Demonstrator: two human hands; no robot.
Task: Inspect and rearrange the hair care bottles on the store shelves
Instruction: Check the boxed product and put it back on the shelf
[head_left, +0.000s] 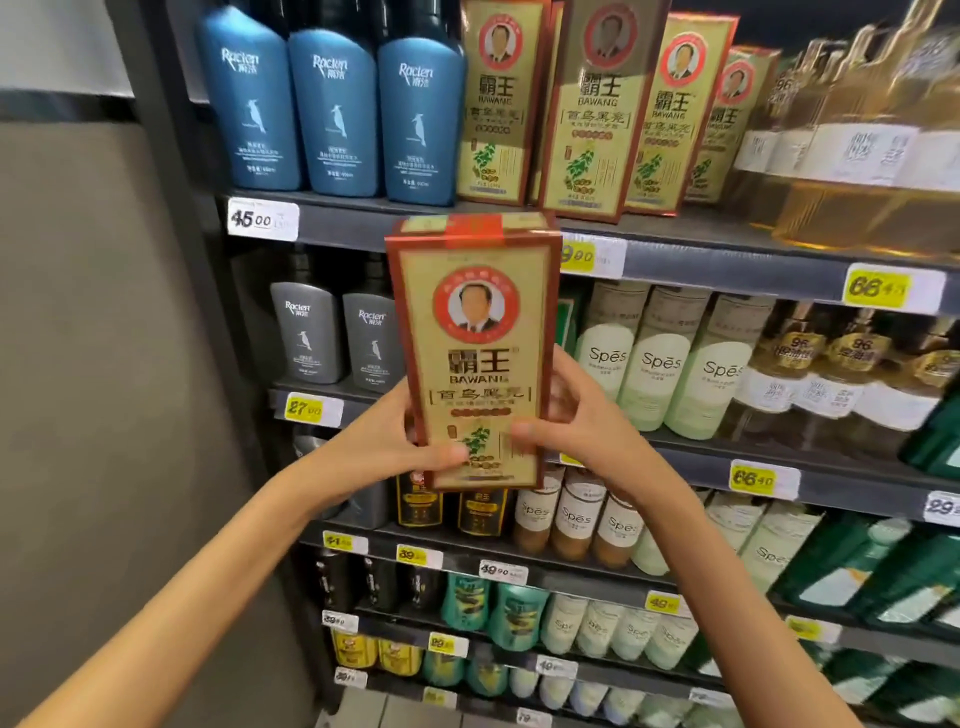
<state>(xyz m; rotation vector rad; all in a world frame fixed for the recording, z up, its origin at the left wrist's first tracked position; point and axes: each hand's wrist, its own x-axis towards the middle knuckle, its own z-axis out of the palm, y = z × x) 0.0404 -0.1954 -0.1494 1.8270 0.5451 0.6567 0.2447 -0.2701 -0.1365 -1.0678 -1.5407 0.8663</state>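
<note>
A tall gold-and-red Bawang box (475, 332) stands upright in front of the shelves, its printed front facing me. My left hand (387, 441) grips its lower left edge, thumb across the front. My right hand (576, 415) grips its lower right edge, thumb on the front, fingers behind. Several matching Bawang boxes (587, 109) stand on the top shelf just above it.
Three blue Raclen bottles (332, 104) stand at top left, grey Raclen bottles (332, 338) below them. Pale green Spes bottles (670, 364) and amber bottles (841, 374) fill the right. A dark shelf post (171, 208) and grey wall bound the left side.
</note>
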